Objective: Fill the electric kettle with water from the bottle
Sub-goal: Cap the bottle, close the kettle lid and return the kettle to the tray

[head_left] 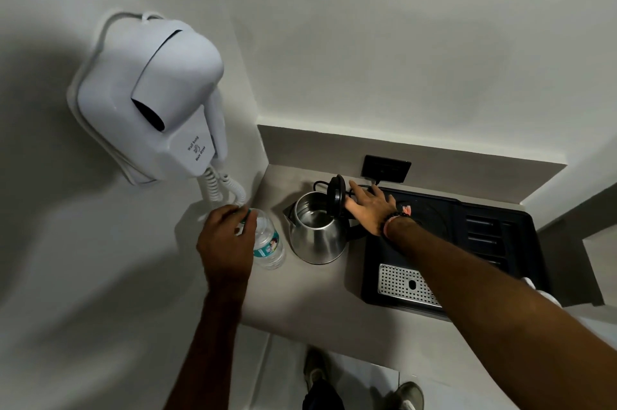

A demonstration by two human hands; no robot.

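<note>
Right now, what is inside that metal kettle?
The kettle stands with its lid up. Inside shows only shiny metal; whether water is in it cannot be told. The bottom is partly hidden by the rim.

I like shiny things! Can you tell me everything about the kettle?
The kettle is shiny bare metal, wider at the bottom, with a small spout at its left. Its black lid is flipped up, so you can see the inside. It stands upright on the grey counter, between the water bottle and the black tray. The right hand reaches beside the lid.
</note>
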